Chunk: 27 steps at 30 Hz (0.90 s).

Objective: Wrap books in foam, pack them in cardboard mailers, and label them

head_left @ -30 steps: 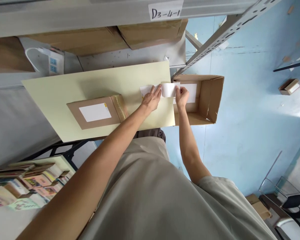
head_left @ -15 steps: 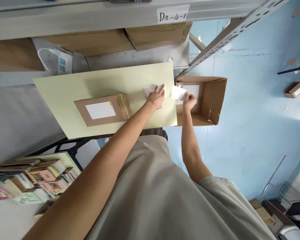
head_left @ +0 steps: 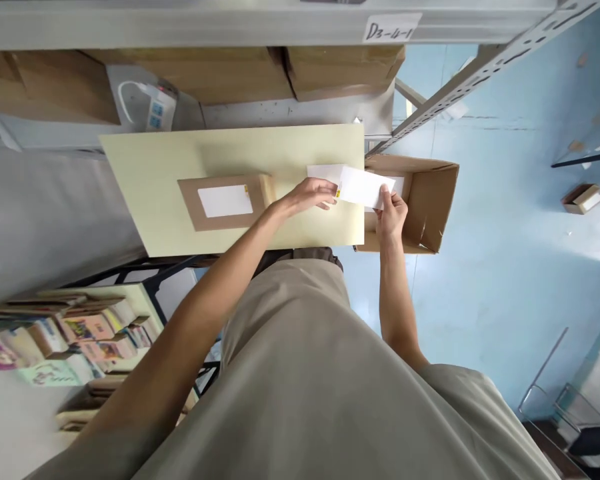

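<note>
My right hand (head_left: 393, 212) pinches the right end of a white paper label (head_left: 361, 187) with a small yellow mark at its left corner. The label is held over the right end of a pale yellow board (head_left: 155, 157). My left hand (head_left: 314, 194) is at the label's left end, fingers stretched out and slightly apart; whether they touch it I cannot tell. Under and behind the label, another white paper (head_left: 323, 171) lies on the board, partly covered. To the left on the board sits a closed cardboard box (head_left: 189, 200) with a white label on top.
An open cardboard carton (head_left: 434, 203) with white paper inside stands at the board's right end. Behind is a metal shelf (head_left: 280, 30) with large boxes (head_left: 240, 77) and a power strip (head_left: 161, 110). Stacked books (head_left: 87, 330) are at lower left. The floor (head_left: 480, 267) is blue.
My left hand has lifted off the paper on the board and moved to the label's left end. My right hand has brought the label left, over the board. The view has shifted slightly.
</note>
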Each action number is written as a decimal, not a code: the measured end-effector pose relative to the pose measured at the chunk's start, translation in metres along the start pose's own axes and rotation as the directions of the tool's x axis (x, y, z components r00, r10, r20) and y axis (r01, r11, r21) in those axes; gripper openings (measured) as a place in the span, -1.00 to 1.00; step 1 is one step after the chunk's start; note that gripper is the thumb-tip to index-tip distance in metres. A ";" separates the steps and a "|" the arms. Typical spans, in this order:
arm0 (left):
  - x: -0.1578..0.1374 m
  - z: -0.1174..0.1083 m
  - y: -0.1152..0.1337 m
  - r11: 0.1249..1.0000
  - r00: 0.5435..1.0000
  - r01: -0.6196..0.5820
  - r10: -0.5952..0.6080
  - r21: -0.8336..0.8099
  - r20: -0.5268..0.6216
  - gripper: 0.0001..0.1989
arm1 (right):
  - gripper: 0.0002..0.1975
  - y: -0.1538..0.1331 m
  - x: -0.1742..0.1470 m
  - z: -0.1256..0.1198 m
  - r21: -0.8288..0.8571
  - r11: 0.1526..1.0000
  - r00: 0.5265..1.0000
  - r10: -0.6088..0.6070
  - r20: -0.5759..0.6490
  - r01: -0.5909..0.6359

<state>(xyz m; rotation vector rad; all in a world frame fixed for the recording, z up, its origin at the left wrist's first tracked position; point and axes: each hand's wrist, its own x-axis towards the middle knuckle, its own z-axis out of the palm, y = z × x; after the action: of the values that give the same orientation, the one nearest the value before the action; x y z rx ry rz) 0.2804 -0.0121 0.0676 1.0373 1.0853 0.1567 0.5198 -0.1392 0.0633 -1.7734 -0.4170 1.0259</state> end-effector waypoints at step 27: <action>-0.271 -0.161 -0.051 0.905 0.917 -0.395 0.378 -0.154 -0.131 -0.58 | -0.35 -0.073 -0.178 0.195 -0.081 0.990 0.926 -0.079 0.368 0.117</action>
<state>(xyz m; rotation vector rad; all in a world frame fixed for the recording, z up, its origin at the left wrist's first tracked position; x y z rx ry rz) -0.0012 -0.0944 0.1941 1.0817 0.9221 0.6220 0.2739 -0.1125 0.1814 -1.6303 -0.7942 1.2850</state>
